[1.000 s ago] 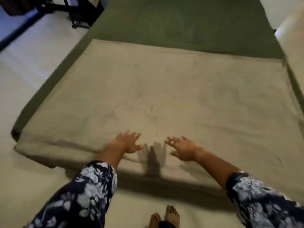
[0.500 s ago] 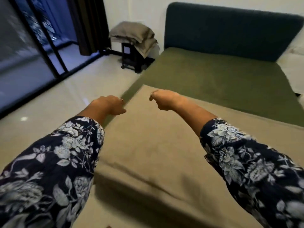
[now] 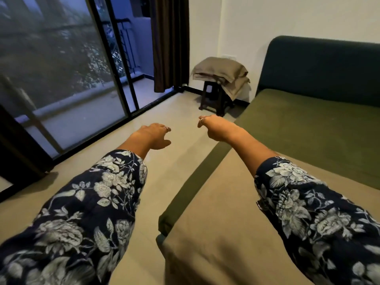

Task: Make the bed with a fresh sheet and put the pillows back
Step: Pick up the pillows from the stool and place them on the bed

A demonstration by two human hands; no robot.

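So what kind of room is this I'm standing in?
Most likely a bedroom: there's a bed with a dark padded headboard, pillows stacked on a stool beside it, and a glass sliding door that seems to open onto a balcony.
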